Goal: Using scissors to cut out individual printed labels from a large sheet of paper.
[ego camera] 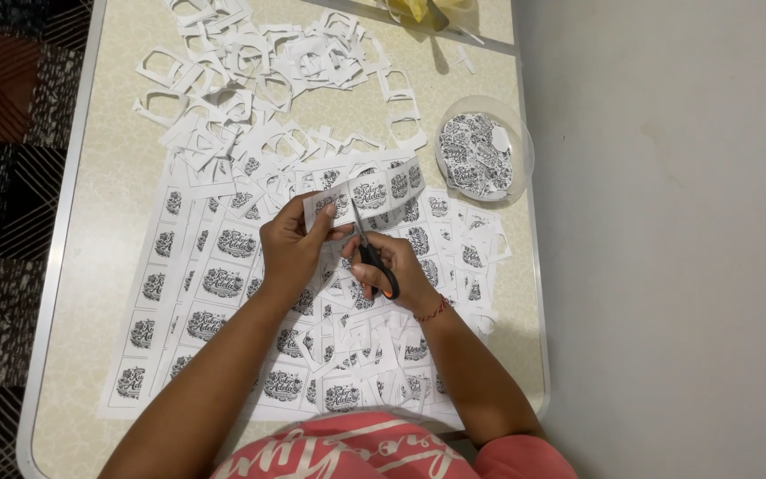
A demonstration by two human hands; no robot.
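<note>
The left hand (290,248) pinched a strip of printed labels (370,191) mid-desk while the right hand (392,270) gripped scissors (370,253) cutting it. Cut labels filled a round dish (518,133) near the right edge; several printed sheets (201,293) remained uncut.

Heap of white paper offcuts (259,80) at far left of surface (117,204). Round clear lid (483,153) holding cut-out labels near far right edge. Printed label sheets (197,293) spread across near half. Yellow item (418,9) at far edge.
</note>
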